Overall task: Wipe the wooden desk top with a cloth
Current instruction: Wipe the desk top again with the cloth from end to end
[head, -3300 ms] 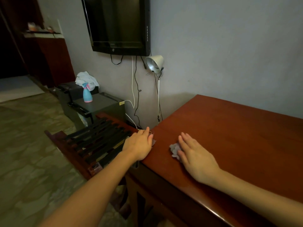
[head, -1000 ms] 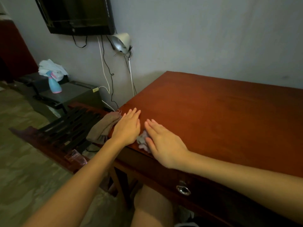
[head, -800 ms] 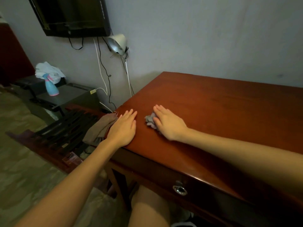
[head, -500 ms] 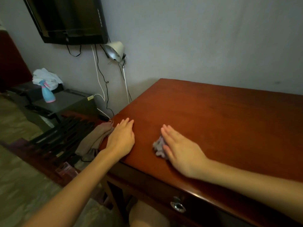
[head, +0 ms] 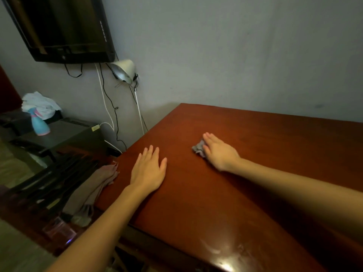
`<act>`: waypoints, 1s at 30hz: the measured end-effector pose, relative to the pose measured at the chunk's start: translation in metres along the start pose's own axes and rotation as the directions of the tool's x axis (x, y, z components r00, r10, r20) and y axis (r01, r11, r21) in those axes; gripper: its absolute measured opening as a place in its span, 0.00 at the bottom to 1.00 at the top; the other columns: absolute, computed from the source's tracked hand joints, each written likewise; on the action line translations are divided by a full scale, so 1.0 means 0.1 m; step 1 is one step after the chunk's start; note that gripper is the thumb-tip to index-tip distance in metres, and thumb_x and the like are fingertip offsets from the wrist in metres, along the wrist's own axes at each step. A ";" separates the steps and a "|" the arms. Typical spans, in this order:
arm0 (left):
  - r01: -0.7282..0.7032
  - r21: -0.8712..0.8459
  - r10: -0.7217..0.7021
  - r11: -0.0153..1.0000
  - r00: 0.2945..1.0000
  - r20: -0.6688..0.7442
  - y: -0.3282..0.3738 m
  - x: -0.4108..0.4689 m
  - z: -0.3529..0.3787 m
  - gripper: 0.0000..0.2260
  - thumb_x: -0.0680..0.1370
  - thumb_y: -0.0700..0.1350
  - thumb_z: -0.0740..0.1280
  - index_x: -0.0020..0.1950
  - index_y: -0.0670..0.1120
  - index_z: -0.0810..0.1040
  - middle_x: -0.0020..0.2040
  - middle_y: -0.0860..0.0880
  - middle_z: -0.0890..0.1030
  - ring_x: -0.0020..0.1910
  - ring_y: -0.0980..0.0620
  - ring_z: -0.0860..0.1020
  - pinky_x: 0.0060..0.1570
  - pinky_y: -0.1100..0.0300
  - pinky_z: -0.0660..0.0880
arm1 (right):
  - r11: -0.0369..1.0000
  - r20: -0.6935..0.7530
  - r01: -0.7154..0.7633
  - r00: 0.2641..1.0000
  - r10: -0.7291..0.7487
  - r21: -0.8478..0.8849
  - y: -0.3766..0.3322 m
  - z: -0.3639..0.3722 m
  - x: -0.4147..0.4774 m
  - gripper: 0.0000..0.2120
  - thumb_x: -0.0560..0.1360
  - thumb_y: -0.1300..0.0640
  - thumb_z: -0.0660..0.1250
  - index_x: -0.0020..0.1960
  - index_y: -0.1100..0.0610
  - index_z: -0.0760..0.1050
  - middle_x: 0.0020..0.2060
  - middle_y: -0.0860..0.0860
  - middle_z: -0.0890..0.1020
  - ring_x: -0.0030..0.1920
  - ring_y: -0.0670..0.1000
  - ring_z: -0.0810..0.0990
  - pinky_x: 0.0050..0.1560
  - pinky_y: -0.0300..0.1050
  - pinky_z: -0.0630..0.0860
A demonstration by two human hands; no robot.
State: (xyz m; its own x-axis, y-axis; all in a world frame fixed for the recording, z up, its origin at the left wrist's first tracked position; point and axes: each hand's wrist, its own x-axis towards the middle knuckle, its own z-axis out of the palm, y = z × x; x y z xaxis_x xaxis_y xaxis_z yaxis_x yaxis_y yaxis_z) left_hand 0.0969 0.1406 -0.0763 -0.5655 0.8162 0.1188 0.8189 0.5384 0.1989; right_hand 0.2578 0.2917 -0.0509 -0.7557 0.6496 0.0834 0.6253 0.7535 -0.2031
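A crumpled grey cloth [head: 198, 149] lies on the wooden desk top [head: 265, 154], pressed under the straight fingers of the right hand [head: 219, 153]. The left hand [head: 148, 171] rests palm-down nearer the left edge, fingers spread, holding nothing. A brownish rag [head: 96, 187] drapes beside that edge.

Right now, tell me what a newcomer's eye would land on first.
The glossy red-brown desk top fills the lower right. On it, the right hand presses a crumpled grey cloth, and the left hand lies flat near the desk's left edge. A dark television hangs upper left.
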 end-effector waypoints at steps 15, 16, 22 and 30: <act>0.009 0.047 -0.009 0.999 1.000 0.000 0.02 0.02 0.03 0.27 0.83 0.57 0.46 0.79 0.47 0.46 0.79 0.47 0.47 0.78 0.50 0.46 0.75 0.56 0.44 | 0.979 -0.023 0.203 0.979 -0.203 0.014 -0.62 0.21 -0.02 0.25 0.83 0.52 0.48 0.78 0.60 0.50 0.77 0.54 0.53 0.77 0.50 0.50 0.74 0.42 0.47; 0.008 0.043 -0.008 0.999 1.000 0.000 0.01 0.02 0.03 0.27 0.83 0.57 0.46 0.79 0.47 0.47 0.79 0.47 0.47 0.78 0.50 0.46 0.75 0.56 0.44 | 0.983 -0.011 0.181 0.983 -0.181 0.022 -0.55 0.20 0.10 0.25 0.83 0.51 0.48 0.78 0.60 0.50 0.77 0.54 0.53 0.77 0.51 0.50 0.75 0.43 0.47; -0.007 0.003 0.007 1.000 1.000 0.019 0.01 0.00 -0.02 0.28 0.82 0.60 0.46 0.79 0.49 0.47 0.79 0.48 0.47 0.78 0.51 0.46 0.74 0.56 0.44 | 0.998 -0.008 -0.045 0.999 0.045 0.038 0.15 -0.01 0.29 0.27 0.83 0.47 0.47 0.78 0.58 0.50 0.78 0.52 0.53 0.77 0.49 0.50 0.74 0.43 0.49; 0.031 -0.076 -0.035 0.997 0.998 -0.059 0.37 0.23 -0.06 0.25 0.82 0.52 0.54 0.78 0.45 0.56 0.78 0.44 0.56 0.76 0.47 0.55 0.74 0.53 0.55 | 0.990 -0.073 0.124 0.989 -0.128 -0.064 -0.02 0.06 -0.42 0.28 0.82 0.47 0.45 0.78 0.56 0.48 0.78 0.50 0.50 0.77 0.47 0.47 0.70 0.34 0.41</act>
State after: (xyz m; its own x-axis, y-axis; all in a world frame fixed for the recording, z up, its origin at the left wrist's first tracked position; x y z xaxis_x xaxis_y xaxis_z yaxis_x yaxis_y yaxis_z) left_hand 0.1134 0.1785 -0.0607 -0.5990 0.7828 0.1686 0.7911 0.5459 0.2760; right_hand 0.2867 0.2623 -0.0601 -0.8134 0.5533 0.1795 0.5383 0.8329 -0.1281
